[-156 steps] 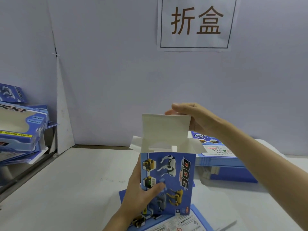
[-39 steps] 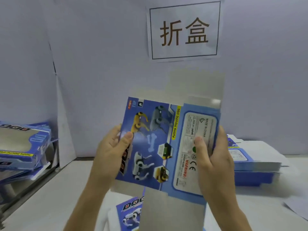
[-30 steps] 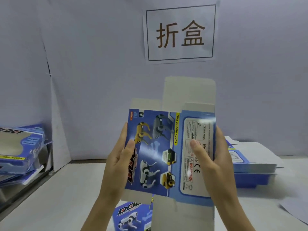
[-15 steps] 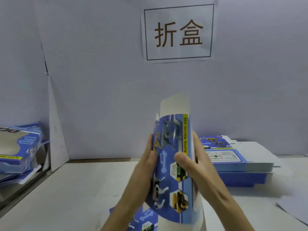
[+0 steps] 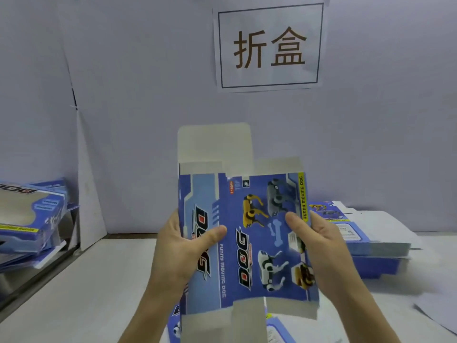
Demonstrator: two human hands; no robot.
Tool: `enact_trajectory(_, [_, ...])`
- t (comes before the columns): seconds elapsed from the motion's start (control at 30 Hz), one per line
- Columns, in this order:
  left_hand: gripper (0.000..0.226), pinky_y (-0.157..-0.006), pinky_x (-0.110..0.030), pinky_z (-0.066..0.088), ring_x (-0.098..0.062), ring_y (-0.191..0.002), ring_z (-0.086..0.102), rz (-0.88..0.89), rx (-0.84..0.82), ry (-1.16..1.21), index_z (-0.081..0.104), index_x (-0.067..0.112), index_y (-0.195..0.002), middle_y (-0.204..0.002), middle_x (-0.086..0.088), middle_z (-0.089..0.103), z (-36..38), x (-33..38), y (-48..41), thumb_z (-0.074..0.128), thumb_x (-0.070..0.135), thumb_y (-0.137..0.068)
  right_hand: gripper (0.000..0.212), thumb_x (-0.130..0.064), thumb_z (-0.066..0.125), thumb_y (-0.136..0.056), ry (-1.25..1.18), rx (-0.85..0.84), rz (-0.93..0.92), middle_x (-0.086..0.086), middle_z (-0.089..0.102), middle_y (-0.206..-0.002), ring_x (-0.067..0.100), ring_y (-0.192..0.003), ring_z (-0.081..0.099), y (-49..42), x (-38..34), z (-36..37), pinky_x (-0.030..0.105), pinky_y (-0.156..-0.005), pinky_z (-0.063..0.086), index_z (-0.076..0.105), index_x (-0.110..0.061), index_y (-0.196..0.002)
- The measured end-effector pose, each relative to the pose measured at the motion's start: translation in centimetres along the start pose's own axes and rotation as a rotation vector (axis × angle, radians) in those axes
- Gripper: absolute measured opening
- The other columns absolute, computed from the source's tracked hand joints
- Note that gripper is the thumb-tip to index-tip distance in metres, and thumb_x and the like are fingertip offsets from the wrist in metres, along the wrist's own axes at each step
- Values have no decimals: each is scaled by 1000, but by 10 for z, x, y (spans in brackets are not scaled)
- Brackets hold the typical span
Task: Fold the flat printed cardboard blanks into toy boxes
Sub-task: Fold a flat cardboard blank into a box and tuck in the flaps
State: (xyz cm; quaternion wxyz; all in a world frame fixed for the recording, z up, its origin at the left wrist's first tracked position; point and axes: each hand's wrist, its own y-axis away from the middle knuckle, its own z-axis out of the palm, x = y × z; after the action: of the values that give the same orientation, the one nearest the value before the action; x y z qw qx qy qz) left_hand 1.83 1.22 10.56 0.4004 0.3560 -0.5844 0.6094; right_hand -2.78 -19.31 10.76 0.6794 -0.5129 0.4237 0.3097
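The left hand (image 5: 178,251) and right hand (image 5: 321,251) each pinch a side edge of the cardboard blank (image 5: 247,243), thumbs on its printed face and the other fingers hidden behind it. The blank stands upright above the pale table (image 5: 99,280), its flaps unfolded. A stack of flat blanks (image 5: 358,233) lies on the table beyond the right hand. Folded boxes (image 5: 27,219) are piled at the left edge. A paper sign (image 5: 269,45) hangs on the grey wall (image 5: 148,95).

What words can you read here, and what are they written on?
"折盒": sign on the wall.
"DOG": the held blank.
"FUNNY MOVING DOG": same blank, twice.
Small print on the blank, the right stack and the left boxes: too blurred to read.
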Motion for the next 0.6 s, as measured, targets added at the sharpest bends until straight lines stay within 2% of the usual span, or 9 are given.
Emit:
enact_trajectory(0.07, [50, -56, -35, 60, -25, -74, 74, -35, -33, 65, 60, 25, -103, -90, -2, 75, -3, -2, -2, 78, 32, -57, 21, -29, 57, -90, 31, 12, -53, 17, 67, -73, 26, -67, 65, 0, 0, -1, 30, -58, 51, 67, -11, -82])
enact_trajectory(0.1, [49, -59, -38, 60, -28, -78, 73, -74, -100, 123, 59, 24, -107, -94, -5, 75, -6, -4, -3, 76, 32, -62, 21, -31, 59, -87, 14, -5, -44, 13, 71, -74, 22, -69, 68, 0, 0, -1, 29, -58, 53, 67, -12, -82])
enact_trajectory(0.2, [46, -59, -39, 59, -33, -82, 72, -145, -226, 239, 59, 21, -112, -99, -12, 74, -11, -5, -4, 70, 33, -69, 27, -38, 65, -76, -32, -68, 15, 14, 74, -87, 29, -81, 73, 0, 0, -2, 40, -64, 59, 71, -14, -88])
enact_trajectory(0.3, [35, -56, -38, 59, -30, -79, 73, -85, -134, 178, 61, 21, -107, -94, -8, 75, -9, -8, -5, 67, 30, -74, 23, -29, 62, -79, -19, -38, -45, 4, 76, -86, 18, -80, 73, 0, 2, 1, 22, -55, 55, 70, -17, -97])
enact_trajectory(0.33, [34, -57, -39, 59, -29, -80, 73, -71, -130, 164, 60, 22, -107, -94, -7, 75, -9, -9, -5, 66, 30, -75, 25, -30, 62, -79, -20, -31, -59, 4, 76, -85, 17, -79, 73, 0, 4, 2, 22, -55, 55, 69, -16, -98])
enact_trajectory(0.43, [42, -56, -35, 58, -29, -79, 73, -74, -172, 175, 59, 25, -107, -94, -8, 74, -10, -8, -5, 69, 39, -69, 38, -39, 66, -73, -13, -42, -13, 11, 74, -88, 23, -83, 73, 1, 5, 2, 36, -66, 60, 66, -10, -98])
enact_trajectory(0.47, [41, -55, -35, 58, -29, -78, 73, -69, -173, 186, 61, 28, -105, -94, -8, 75, -10, -7, -4, 69, 41, -67, 39, -40, 67, -73, 14, -38, -11, 10, 74, -87, 22, -82, 73, 1, 5, 2, 35, -67, 60, 66, -9, -97])
enact_trajectory(0.53, [27, -52, -31, 57, -24, -76, 74, -16, -124, 155, 66, 40, -92, -91, -2, 75, -6, -5, -3, 68, 43, -65, 28, -33, 66, -77, 47, -1, -59, 7, 74, -81, 17, -76, 72, 1, 5, 3, 24, -59, 57, 66, -10, -93])
enact_trajectory(0.6, [26, -49, -26, 55, -18, -74, 73, 20, -92, 104, 63, 38, -93, -88, 5, 75, -2, -4, -2, 66, 42, -67, 18, -28, 65, -80, 45, 47, -104, 9, 72, -79, 20, -73, 71, 3, 4, 7, 21, -54, 55, 66, -13, -89])
